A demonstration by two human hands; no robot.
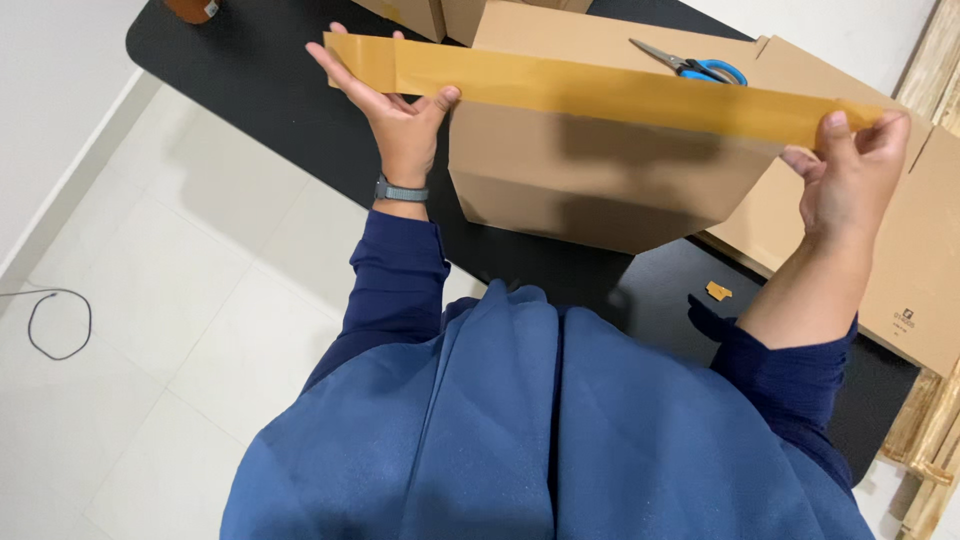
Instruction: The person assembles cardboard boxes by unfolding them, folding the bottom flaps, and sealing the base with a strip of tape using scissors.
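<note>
Stretching brown tape strip (600, 92) above closed cardboard box (590, 190), scissors (690, 66) atop.

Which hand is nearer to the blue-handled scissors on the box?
The right hand is nearer: the scissors lie up and to its left on the cardboard box. The left hand is farther, at the tape strip's other end.
</note>
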